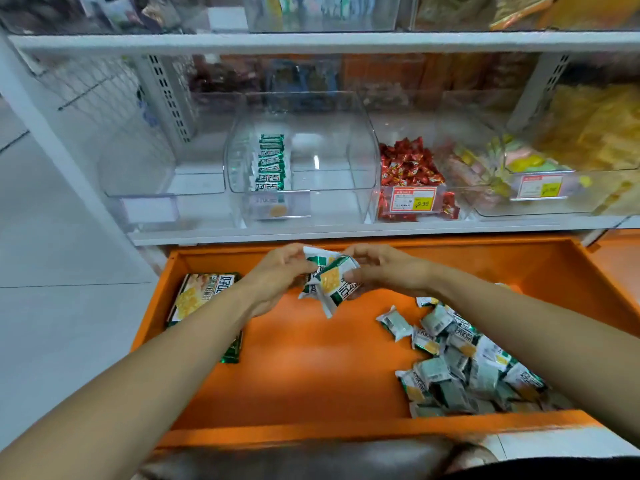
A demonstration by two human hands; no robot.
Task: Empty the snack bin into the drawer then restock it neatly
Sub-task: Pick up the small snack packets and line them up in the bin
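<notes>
- Bottom edge of frame: dark rounded shape [311, 460], blurred; cannot tell what it is.
- Open orange metal drawer [311, 368] fills lower centre of frame, front rim nearest the camera.
- Lower right of drawer: loose heap of small white-and-green snack packets with yellow print [460, 365], lying at all angles, some face down.
- Left side of drawer: large flat green-edged snack box with yellow picture [204, 292] lies face up against the left wall. The left forearm crosses over its near corner.
- Above the drawer's far half, frame centre: both hands meet on a small bunch of the same white-and-green packets [330, 280].
- Left grip [277, 271]: fingers curled round the bunch from its left side.
- Right grip [377, 268]: thumb and fingers pinch the bunch from its right side.
- The bunch is clear of the drawer floor; one packet hangs down from it.
- Behind the drawer: white shelf ledge [346, 233] carrying clear plastic bins side by side.
- Centre bin, clear plastic with curved sides [360, 157]: holds one tidy row of green-and-white packets [272, 162] standing on edge along its left part, running front to back.
- Bin just right of it: red-wrapped sweets [408, 168], with an orange-and-yellow price tag [412, 201] on its front.
- Far right bin: yellow and pink wrapped items [502, 168], blurred.
- Clear bin at left [138, 168], a blank white tag on its front.
- Top of frame: upper white shelf [311, 41] with more bins, contents blurred.
</notes>
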